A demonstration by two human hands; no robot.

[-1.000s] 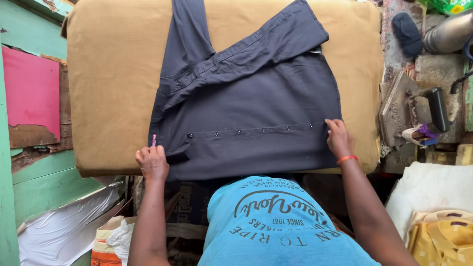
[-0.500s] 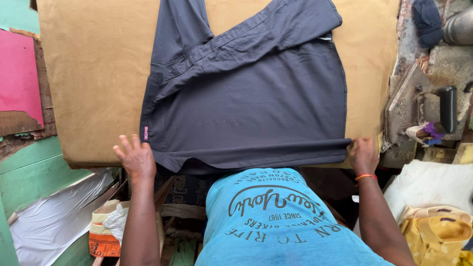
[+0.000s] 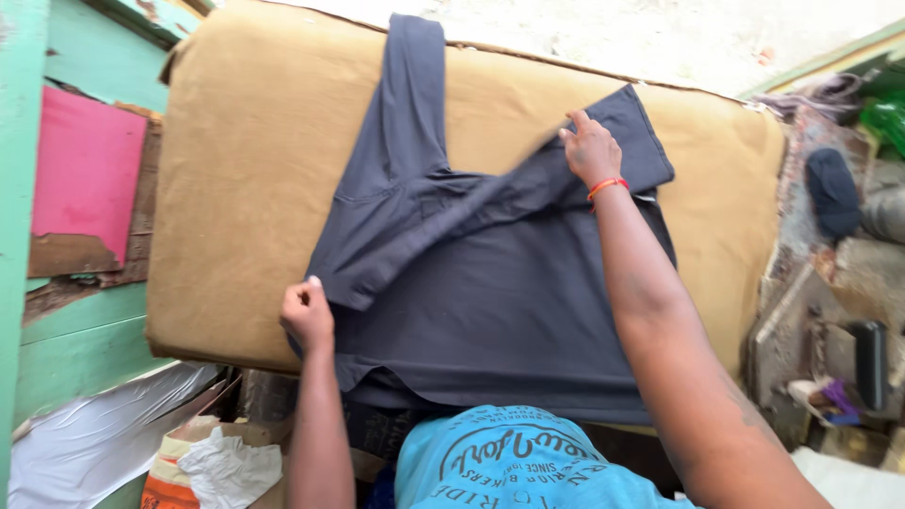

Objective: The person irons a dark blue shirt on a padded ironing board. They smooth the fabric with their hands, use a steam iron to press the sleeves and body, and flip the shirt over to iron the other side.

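A dark grey-blue shirt [image 3: 490, 302] lies spread on a tan padded board [image 3: 255, 170], one sleeve folded across its body and another part running up toward the far edge. My left hand [image 3: 307, 316] is closed at the shirt's near left edge, fingers curled on the cloth. My right hand [image 3: 591, 148] reaches far across and presses flat on the folded sleeve near its cuff; an orange band circles that wrist. My blue printed T-shirt [image 3: 514, 462] fills the bottom middle.
A green wooden frame with a pink panel [image 3: 85, 170] stands left of the board. Crumpled white paper and plastic [image 3: 222, 467] lie below at left. At right is a cluttered bench with a dark cap [image 3: 832, 188] and a black tool [image 3: 867, 363].
My right hand left the shirt's near right hem and reached up to the folded sleeve. My left hand closed on the shirt's left edge. The view shifted right and tilted.
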